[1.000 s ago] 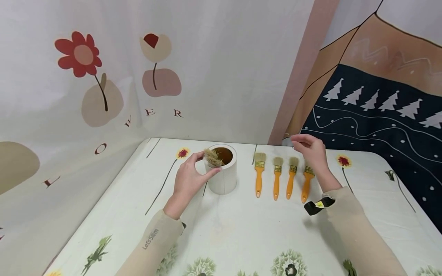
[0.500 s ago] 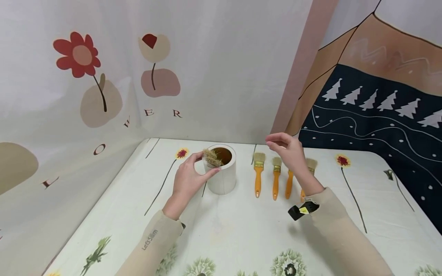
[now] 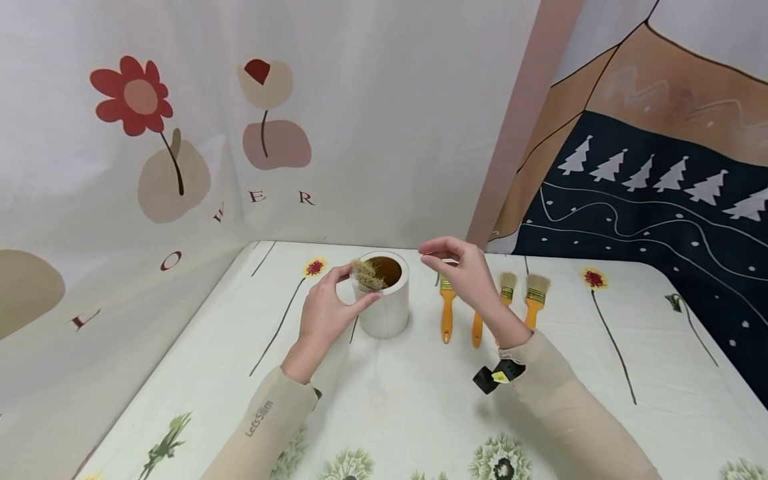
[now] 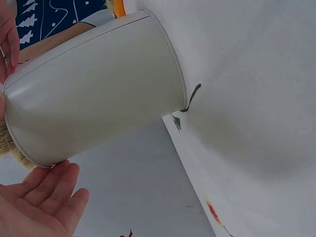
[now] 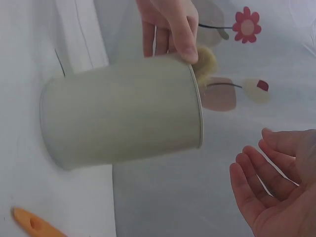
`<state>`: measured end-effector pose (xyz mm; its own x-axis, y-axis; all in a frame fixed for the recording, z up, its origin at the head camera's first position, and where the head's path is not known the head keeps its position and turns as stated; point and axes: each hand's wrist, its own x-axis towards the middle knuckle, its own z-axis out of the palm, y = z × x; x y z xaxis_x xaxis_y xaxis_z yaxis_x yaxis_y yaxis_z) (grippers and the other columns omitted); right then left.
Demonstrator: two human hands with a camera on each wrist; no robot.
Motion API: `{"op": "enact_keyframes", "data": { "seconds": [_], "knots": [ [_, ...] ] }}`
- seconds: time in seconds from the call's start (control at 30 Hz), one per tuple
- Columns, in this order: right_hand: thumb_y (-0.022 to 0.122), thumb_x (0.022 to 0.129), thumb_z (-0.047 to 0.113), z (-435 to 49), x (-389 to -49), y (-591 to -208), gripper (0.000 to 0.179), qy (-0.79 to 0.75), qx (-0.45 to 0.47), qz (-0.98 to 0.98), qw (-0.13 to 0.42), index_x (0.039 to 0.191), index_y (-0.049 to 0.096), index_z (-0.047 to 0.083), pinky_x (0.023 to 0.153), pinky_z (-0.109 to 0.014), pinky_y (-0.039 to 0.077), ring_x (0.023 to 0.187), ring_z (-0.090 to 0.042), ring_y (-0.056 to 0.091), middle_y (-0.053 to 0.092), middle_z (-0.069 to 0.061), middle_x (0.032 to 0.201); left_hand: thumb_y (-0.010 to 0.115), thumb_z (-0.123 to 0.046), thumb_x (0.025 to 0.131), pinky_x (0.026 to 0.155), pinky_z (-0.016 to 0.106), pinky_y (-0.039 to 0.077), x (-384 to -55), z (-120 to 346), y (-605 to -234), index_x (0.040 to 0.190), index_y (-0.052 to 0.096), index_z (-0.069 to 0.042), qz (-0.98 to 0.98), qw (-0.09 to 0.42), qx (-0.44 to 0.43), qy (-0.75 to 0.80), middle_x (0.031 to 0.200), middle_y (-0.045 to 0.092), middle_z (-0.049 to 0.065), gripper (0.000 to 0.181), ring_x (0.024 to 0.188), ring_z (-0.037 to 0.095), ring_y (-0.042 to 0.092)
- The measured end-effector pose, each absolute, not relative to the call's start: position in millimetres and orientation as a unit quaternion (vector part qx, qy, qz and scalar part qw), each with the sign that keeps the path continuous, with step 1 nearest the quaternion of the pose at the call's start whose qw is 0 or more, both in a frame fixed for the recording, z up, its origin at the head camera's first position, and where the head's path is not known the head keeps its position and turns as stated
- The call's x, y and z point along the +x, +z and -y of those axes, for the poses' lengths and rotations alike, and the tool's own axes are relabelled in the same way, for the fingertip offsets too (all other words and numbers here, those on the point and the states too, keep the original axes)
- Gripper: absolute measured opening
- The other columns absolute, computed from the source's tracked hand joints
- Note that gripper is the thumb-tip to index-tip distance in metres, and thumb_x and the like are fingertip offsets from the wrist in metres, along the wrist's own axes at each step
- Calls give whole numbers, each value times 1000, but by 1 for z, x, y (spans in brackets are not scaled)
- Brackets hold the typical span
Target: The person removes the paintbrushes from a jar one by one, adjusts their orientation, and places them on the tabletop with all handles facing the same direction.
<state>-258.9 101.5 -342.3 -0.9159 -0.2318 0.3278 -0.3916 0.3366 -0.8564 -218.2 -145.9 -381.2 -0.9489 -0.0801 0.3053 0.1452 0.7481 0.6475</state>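
Observation:
A white cylindrical container (image 3: 387,315) with a brown inside stands upright on the table. Pale bristles (image 3: 368,275) show at its mouth, against the left side of the rim; what carries them is hidden inside. My left hand (image 3: 324,310) holds the rim around these bristles, thumb at the near side and fingers at the left. My right hand (image 3: 465,273) is in the air right of the container, fingers loosely bent and holding nothing. In the right wrist view, a gap separates this hand (image 5: 276,182) from the container (image 5: 123,113).
Several paintbrushes with orange handles lie in a row to the right; the leftmost (image 3: 447,317) and rightmost (image 3: 537,297) show clearly, while my right hand and forearm cover parts of others. The table (image 3: 384,407) has a flowered white cloth. A printed curtain (image 3: 390,133) hangs behind.
My right hand has moved left, from above the rightmost paintbrush to above the left ones, nearer the container. The left hand and the container have stayed in place.

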Motion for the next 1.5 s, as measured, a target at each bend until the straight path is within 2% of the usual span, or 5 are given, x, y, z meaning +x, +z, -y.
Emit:
{"op": "enact_keyframes", "data": {
  "seconds": [0.2, 0.33, 0.93, 1.07, 1.5],
  "knots": [
    [69, 94, 15, -86, -253, -340, 22, 551, 213, 803, 76, 114, 71, 5, 92, -35, 58, 104, -25, 68, 72, -13, 113, 83, -51, 76, 102, 51, 48, -218, 146, -381, 138, 55, -11, 922, 154, -16, -356, 136, 64, 12, 79, 127, 32, 59],
    [70, 93, 14, -77, -249, -341, 21, 557, 223, 797, 65, 113, 71, 6, 93, -40, 58, 103, -25, 70, 73, -13, 113, 83, -51, 76, 102, 51, 49, -218, 146, -382, 138, 55, -11, 922, 154, -18, -354, 136, 64, 12, 79, 127, 33, 59],
    [74, 89, 12, -42, -242, -347, 25, 548, 280, 788, 28, 112, 71, 4, 88, -24, 59, 101, -23, 72, 73, -12, 110, 83, -51, 76, 100, 51, 49, -218, 147, -382, 137, 56, -11, 921, 160, -21, -356, 135, 65, 12, 78, 126, 33, 59],
    [74, 89, 13, -40, -241, -348, 26, 535, 277, 798, 22, 113, 70, 6, 88, -24, 59, 100, -21, 72, 73, -10, 109, 81, -52, 78, 100, 51, 49, -218, 147, -382, 138, 56, -10, 922, 158, -23, -353, 136, 64, 13, 78, 127, 33, 59],
    [79, 85, 17, -33, -239, -351, 23, 467, 261, 843, 55, 108, 74, 11, 81, -23, 59, 92, -15, 73, 75, -3, 103, 77, -51, 82, 99, 52, 50, -220, 148, -382, 139, 55, -11, 926, 152, -20, -345, 136, 64, 13, 73, 127, 35, 59]
  ]
}}
